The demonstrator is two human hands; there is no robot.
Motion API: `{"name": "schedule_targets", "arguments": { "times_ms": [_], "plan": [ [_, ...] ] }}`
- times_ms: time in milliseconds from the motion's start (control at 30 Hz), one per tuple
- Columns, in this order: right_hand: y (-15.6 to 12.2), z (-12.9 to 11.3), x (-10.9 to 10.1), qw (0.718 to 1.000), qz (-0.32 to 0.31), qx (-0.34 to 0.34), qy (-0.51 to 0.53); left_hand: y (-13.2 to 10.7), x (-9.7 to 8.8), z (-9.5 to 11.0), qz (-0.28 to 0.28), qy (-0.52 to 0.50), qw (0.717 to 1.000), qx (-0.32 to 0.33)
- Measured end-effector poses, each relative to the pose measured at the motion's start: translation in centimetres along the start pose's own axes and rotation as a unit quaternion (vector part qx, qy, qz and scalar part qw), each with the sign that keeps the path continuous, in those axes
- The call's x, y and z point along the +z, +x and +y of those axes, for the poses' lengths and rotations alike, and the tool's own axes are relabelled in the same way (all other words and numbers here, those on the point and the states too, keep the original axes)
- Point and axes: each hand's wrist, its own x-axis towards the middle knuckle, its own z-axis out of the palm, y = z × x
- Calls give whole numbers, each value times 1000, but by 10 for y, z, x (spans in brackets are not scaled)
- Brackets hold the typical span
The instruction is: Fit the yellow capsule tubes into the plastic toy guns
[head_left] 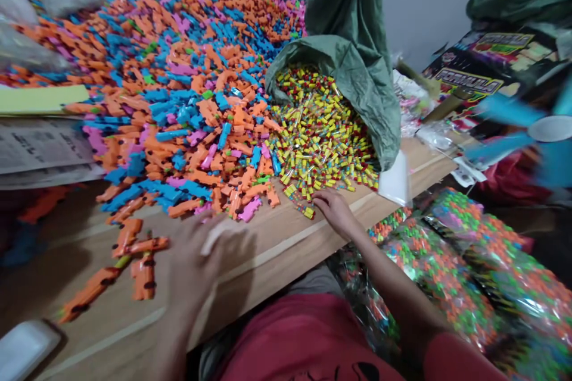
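My left hand (194, 256) is smeared by motion above the table's front part, with a blurred whitish patch at its fingers that I cannot make out. Left of it lie several loose orange toy cars (145, 277) with dark wheels. My right hand (336, 211) reaches to the front edge of a heap of small yellow-and-red packets (319, 137), its fingers stretched out and slightly apart beside a few strays (308, 212). The packets spill from a green sack (375, 101). Behind both hands rises a large heap of orange, blue and pink toy pieces (196, 125).
Stacked printed sheets (44, 149) stand at the left, above a white object (29, 345) at the table's corner. Clear bags of colourful pieces (447, 274) lie below the table's right edge. A blue fan (545, 131) and black printed packaging (482, 71) are at the right.
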Motion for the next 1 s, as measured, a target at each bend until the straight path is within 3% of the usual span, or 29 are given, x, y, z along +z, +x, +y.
{"name": "schedule_targets", "arguments": {
  "times_ms": [67,133,233,300,433,600,733,833,900,1000],
  "plan": [
    [0,-1,7,1000,9,13,-24,10,51,25,-117,-63,989,67],
    [-1,-2,11,999,17,32,-30,19,101,45,-231,-94,961,121],
    [-2,3,10,997,20,65,22,28,153,58,-294,-50,944,142],
    [-5,8,7,993,24,84,74,30,166,56,-308,-8,941,142],
    [-15,6,4,983,38,80,160,24,158,45,-303,30,946,114],
    [-26,-19,15,974,-3,42,221,7,139,35,-254,22,964,72],
    [-34,-43,19,987,-12,0,160,2,122,19,-162,-27,986,-7],
    [-43,-55,17,986,-91,-76,115,3,103,-2,-91,6,994,-63],
    [-46,-57,18,980,-141,-124,60,6,92,-14,-85,53,992,-76],
    [-34,-52,27,979,-135,-152,-4,12,85,-22,-129,116,982,-75]
  ]
}}
